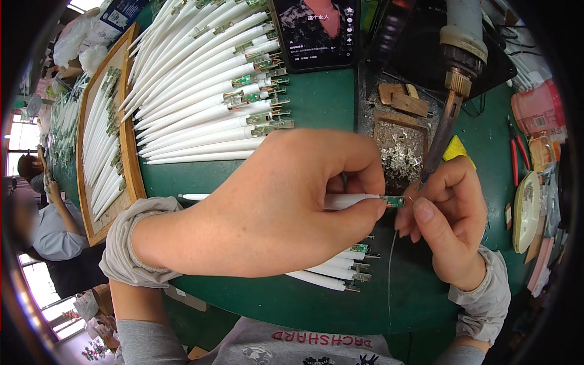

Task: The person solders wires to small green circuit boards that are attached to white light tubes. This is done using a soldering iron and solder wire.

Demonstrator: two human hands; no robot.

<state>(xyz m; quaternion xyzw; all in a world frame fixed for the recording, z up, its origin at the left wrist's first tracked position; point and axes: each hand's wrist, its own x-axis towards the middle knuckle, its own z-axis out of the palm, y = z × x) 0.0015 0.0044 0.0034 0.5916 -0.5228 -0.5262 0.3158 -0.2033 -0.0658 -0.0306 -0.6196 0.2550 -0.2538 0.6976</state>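
green bench top is crowded, bare only between the white tube stack and the soldering iron, where the left hand pinches 1 white tube level over 4 spare tubes, its tiny circuit board meeting the right hand, fingers closed on thin wire

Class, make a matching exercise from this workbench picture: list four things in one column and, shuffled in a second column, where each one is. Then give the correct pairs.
Things
1. white tube
2. soldering iron
3. phone
4. red pliers

Places
A. lying at the far right of the green table
B. pinched in the left hand
C. at the top edge, screen lit
D. slanting down from the top toward the right hand

Pairs: 1-B, 2-D, 3-C, 4-A
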